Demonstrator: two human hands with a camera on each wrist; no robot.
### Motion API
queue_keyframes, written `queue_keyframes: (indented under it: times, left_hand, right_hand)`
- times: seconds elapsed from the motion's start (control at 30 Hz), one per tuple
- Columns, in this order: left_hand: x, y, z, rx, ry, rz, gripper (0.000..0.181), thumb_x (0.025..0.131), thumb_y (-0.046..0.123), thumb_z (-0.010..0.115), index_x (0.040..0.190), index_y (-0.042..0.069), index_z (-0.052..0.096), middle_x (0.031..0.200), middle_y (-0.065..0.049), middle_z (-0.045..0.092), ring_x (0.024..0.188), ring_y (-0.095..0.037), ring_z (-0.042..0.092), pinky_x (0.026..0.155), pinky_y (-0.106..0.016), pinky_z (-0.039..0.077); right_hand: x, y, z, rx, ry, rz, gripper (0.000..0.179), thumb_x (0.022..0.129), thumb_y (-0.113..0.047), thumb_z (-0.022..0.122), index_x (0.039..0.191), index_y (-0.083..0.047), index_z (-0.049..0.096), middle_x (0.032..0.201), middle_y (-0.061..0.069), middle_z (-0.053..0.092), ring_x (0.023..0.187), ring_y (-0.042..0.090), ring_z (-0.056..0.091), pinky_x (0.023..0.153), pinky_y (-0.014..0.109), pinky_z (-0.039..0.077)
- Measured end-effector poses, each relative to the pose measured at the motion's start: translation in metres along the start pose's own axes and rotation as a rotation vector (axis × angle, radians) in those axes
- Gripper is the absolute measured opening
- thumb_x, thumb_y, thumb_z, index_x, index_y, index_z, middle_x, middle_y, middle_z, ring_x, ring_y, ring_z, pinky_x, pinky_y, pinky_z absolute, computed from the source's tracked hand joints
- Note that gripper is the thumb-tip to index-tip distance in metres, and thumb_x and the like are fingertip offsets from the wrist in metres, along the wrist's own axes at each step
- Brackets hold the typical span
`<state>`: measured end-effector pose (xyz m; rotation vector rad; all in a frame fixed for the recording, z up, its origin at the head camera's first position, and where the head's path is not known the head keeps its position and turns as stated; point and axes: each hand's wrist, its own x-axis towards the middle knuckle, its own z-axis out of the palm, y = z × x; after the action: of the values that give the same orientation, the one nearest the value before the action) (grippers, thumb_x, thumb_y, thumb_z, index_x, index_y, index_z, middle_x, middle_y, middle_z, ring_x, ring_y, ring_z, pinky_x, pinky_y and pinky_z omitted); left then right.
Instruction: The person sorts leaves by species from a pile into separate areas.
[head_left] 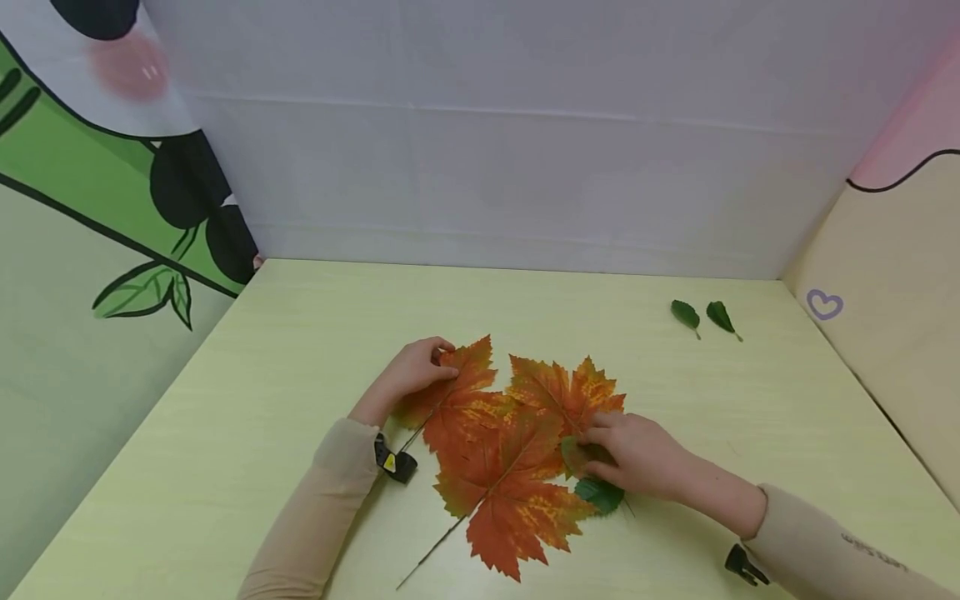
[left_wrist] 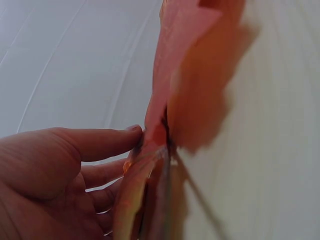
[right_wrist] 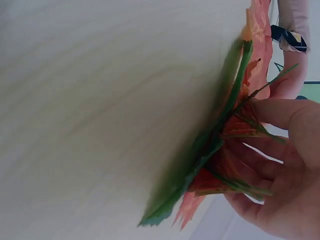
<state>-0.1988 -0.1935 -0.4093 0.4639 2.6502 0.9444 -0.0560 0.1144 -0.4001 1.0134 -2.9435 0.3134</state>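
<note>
Orange artificial maple leaves [head_left: 517,467] overlap in a cluster on the table. My left hand [head_left: 420,368] pinches the edge of the upper-left maple leaf [head_left: 468,362], its thumb [left_wrist: 107,142] on one face and the other fingers behind. Over the cluster's right side, my right hand [head_left: 637,454] holds small green leaves by their stem ends, fingertips overlapping the right maple leaf [head_left: 573,392]. One green leaf [head_left: 600,494] shows below the right thumb. Green stems [right_wrist: 240,186] point toward the palm in the right wrist view, and orange leaf parts partly hide the fingers.
Two loose green leaves [head_left: 685,315] lie at the table's back right. A long thin stem [head_left: 431,550] runs from the cluster toward the front. Behind the pale table [head_left: 187,458] rises a plain cloth wall [head_left: 525,183], with printed side walls left and right.
</note>
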Motion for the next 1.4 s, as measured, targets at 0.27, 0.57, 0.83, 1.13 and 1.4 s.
queue_keyframes:
  times: [0.27,0.57,0.83,1.13,1.4]
  left_hand:
    - [0.000,-0.001,0.000,0.009,-0.002,0.000,0.041,0.085,0.020,0.064,0.121,0.004,0.053,0.103,-0.012,0.059,0.089,-0.023,0.054,0.080,-0.037,0.045]
    - [-0.001,0.000,0.001,0.005,-0.001,-0.001,0.041,0.085,0.020,0.064,0.122,0.004,0.053,0.104,-0.012,0.059,0.090,-0.023,0.054,0.081,-0.038,0.044]
    - [-0.001,-0.001,0.000,0.005,-0.004,-0.004,0.041,0.085,0.020,0.064,0.122,0.005,0.053,0.104,-0.012,0.059,0.089,-0.023,0.054,0.080,-0.038,0.044]
    - [0.000,-0.001,0.001,0.009,-0.003,0.002,0.041,0.084,0.020,0.064,0.121,0.005,0.054,0.103,-0.012,0.058,0.088,-0.022,0.053,0.079,-0.037,0.044]
    - [0.000,0.000,0.000,0.011,-0.003,0.002,0.042,0.084,0.020,0.064,0.122,0.004,0.054,0.103,-0.012,0.059,0.088,-0.023,0.053,0.079,-0.037,0.044]
  right_hand:
    - [0.001,-0.004,0.005,-0.045,-0.009,0.052,0.046,0.072,-0.051,0.069,0.097,-0.012,0.069,0.087,-0.004,0.059,0.076,0.013,0.057,0.068,0.032,0.047]
    - [0.000,-0.006,0.001,-0.052,0.002,0.008,0.026,0.079,-0.032,0.067,0.096,-0.013,0.069,0.088,-0.002,0.063,0.077,0.014,0.060,0.070,0.035,0.048]
    - [0.000,-0.006,-0.004,0.077,-0.034,0.053,0.016,0.088,-0.016,0.054,0.095,-0.012,0.068,0.087,-0.003,0.066,0.076,0.011,0.062,0.066,0.031,0.050]
    - [0.006,0.003,0.000,0.144,0.069,0.088,0.013,0.090,-0.014,0.054,0.092,-0.011,0.067,0.080,-0.005,0.065,0.069,0.004,0.057,0.063,0.025,0.048]
    - [0.007,0.008,-0.002,0.054,0.151,0.107,0.010,0.087,-0.015,0.058,0.087,-0.014,0.068,0.076,-0.007,0.064,0.064,0.005,0.057,0.061,0.026,0.047]
